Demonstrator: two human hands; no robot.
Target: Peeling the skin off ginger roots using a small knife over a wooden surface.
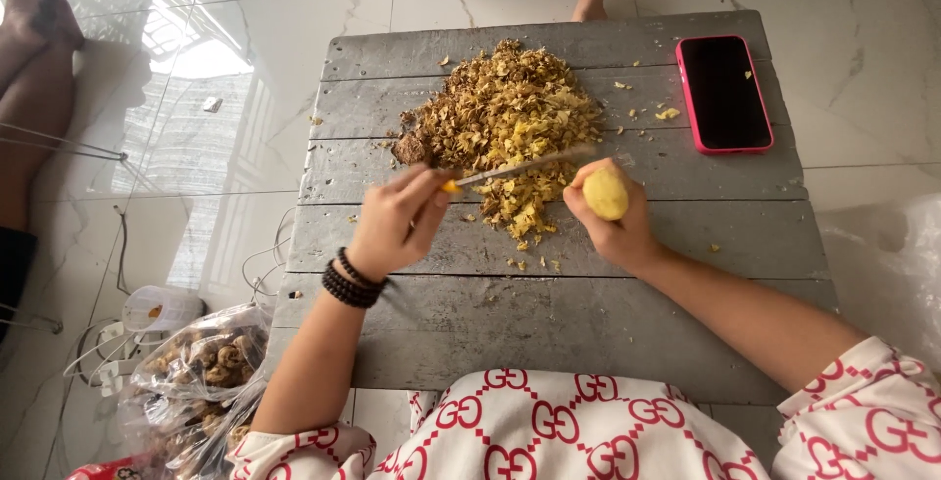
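A small, rounded, pale-yellow peeled root (606,194) is gripped in the right hand (613,220), raised just above the table (588,313) so that its smooth face is presented to the blade. A thin knife (520,168) with a yellow handle is clasped in the left hand (392,225), a dark bead bracelet (348,284) being worn at that wrist. Dry, flaky yellow-brown peelings (505,117) are heaped directly beyond on the weathered grey planks, apparently where they drop; a pink-cased phone (723,93) is kept apart at the far right corner, and a clear bag of knobbly brown roots (201,362) lies on the floor at left.
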